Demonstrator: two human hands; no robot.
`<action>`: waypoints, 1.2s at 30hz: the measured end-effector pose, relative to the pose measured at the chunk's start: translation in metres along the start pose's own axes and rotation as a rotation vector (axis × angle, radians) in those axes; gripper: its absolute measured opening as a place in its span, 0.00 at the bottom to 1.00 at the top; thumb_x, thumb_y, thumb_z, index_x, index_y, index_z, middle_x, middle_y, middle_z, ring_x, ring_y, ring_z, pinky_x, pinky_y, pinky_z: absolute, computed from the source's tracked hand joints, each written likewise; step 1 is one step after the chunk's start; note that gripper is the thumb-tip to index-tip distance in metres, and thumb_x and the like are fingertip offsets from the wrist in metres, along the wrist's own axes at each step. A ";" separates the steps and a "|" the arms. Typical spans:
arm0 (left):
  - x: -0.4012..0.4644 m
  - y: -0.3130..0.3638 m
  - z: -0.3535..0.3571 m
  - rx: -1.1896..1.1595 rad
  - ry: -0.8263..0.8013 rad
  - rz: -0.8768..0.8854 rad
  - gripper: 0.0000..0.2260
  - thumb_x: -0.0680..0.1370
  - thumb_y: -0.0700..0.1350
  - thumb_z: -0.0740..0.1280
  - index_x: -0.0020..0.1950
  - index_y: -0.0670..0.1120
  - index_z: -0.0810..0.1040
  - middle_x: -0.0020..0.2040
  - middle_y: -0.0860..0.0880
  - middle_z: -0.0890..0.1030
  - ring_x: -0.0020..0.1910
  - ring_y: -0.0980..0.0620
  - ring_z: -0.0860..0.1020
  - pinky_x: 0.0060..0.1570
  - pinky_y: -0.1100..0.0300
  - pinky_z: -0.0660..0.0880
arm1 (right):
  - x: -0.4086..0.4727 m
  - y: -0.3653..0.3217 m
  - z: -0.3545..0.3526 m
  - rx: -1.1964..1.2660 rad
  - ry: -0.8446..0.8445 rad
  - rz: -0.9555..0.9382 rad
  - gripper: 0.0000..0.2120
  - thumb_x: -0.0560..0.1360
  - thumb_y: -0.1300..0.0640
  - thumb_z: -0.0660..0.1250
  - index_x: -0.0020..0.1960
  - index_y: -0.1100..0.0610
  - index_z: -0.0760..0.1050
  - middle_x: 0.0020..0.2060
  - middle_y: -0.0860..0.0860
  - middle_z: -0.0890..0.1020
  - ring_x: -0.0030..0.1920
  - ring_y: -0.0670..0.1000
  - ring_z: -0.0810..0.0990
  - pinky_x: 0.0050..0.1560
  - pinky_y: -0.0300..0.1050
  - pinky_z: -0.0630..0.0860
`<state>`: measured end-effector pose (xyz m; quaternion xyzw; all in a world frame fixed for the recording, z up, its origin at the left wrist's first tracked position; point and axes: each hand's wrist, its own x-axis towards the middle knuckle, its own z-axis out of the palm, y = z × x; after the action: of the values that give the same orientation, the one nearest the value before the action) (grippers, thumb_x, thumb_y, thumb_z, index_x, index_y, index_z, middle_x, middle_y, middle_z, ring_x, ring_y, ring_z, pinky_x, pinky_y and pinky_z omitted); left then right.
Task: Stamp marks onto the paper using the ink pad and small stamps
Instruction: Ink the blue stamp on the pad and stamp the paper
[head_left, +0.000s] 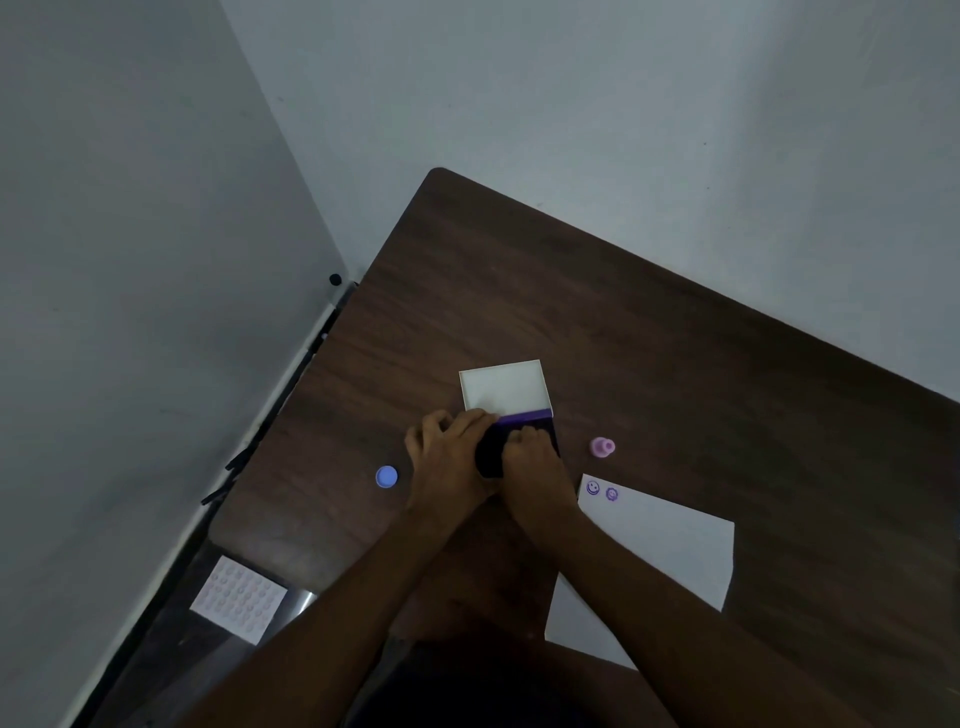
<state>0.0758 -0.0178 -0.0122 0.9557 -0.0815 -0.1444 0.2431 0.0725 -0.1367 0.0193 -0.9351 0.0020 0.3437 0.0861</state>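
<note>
White paper sheet (670, 551) with two purple smiley marks at 5 o'clock on dark wood table (649, 322), left hand (447, 457) curled gripping dark purple ink pad (498, 447), right hand (530, 457) fingers curled on pad, grip content unclear, open white lid (504, 387) touching at 12, pink stamp (602, 447) at 3, blue stamp (386, 476) at 9.

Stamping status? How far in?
Early. Two purple marks sit in the paper corner. Now both hands, left hand and right hand, are at the open ink pad. Pink stamp and blue stamp lie aside; most paper is blank.
</note>
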 end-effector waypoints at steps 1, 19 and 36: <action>0.000 0.000 0.000 0.000 0.000 -0.001 0.32 0.65 0.61 0.72 0.67 0.56 0.70 0.68 0.56 0.72 0.65 0.48 0.65 0.63 0.49 0.59 | 0.000 0.000 0.000 0.001 -0.015 0.003 0.23 0.76 0.58 0.65 0.68 0.61 0.65 0.68 0.59 0.69 0.68 0.58 0.67 0.69 0.51 0.66; 0.000 -0.001 0.000 -0.021 -0.017 0.003 0.33 0.65 0.61 0.73 0.68 0.57 0.68 0.68 0.55 0.71 0.66 0.48 0.64 0.65 0.49 0.58 | 0.006 0.005 0.008 -0.026 0.005 -0.023 0.24 0.76 0.58 0.65 0.69 0.60 0.64 0.69 0.59 0.67 0.69 0.58 0.66 0.71 0.52 0.63; -0.002 0.005 -0.004 0.047 -0.035 0.024 0.35 0.65 0.61 0.72 0.69 0.55 0.66 0.70 0.54 0.69 0.68 0.48 0.64 0.64 0.49 0.59 | 0.013 0.008 0.000 0.188 -0.230 0.193 0.30 0.74 0.56 0.68 0.72 0.57 0.61 0.71 0.57 0.65 0.70 0.58 0.64 0.71 0.53 0.61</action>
<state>0.0746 -0.0204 -0.0059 0.9574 -0.1008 -0.1564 0.2208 0.0814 -0.1439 0.0095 -0.8728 0.1142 0.4535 0.1394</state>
